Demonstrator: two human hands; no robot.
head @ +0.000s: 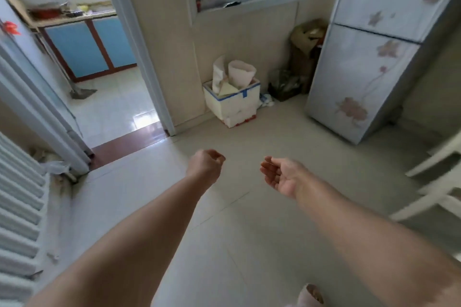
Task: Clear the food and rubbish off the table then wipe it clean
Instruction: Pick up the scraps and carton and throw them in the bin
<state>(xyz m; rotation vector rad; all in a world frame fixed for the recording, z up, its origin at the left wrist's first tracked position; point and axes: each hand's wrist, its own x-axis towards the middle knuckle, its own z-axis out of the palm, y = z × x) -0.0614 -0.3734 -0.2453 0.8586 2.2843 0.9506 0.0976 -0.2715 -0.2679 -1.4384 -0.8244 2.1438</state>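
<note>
Left of the foam box (232,104) the kitchen doorway (112,97) stands open, and the person faces it, probably after a cloth. In front of the box the left hand (207,163) has its fingers clenched on nothing I can see, while the right hand (282,177) lies palm-up, fingers released, empty. The tabletop is out of sight; only a white chair (436,182) shows far right of the box.
</note>
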